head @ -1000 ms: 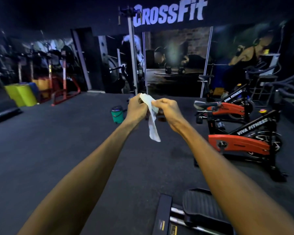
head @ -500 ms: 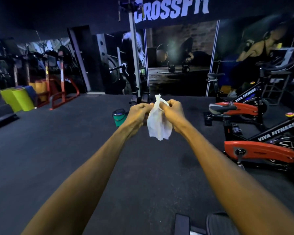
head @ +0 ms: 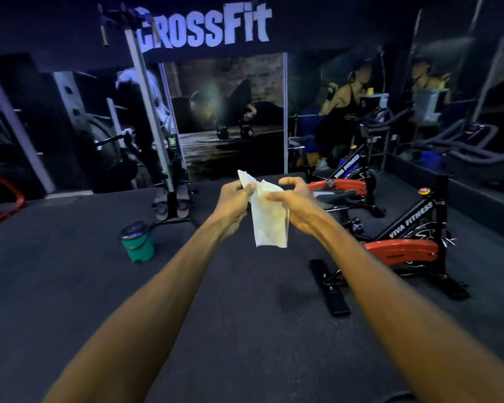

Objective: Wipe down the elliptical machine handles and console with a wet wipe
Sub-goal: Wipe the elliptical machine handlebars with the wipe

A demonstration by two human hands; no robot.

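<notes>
A white wet wipe [head: 269,222] hangs spread out between my two hands at arm's length in the middle of the view. My left hand [head: 234,200] pinches its upper left corner. My right hand [head: 293,199] holds its right edge with curled fingers, the forefinger and thumb arched above it. Curved dark handles of an elliptical machine [head: 463,146] show at the far right by the mirror wall; its console is not clear in the dim light.
Two red and black spin bikes [head: 402,245] stand on the right, the nearer one close to my right forearm. A green lidded bucket [head: 137,242] sits on the dark rubber floor at the left. A tall cable machine [head: 157,135] stands behind it.
The wipe went from a narrow folded strip to a wider spread sheet as my hands pulled apart. The view swung up and left; the elliptical pedal at the bottom dropped out of sight.
</notes>
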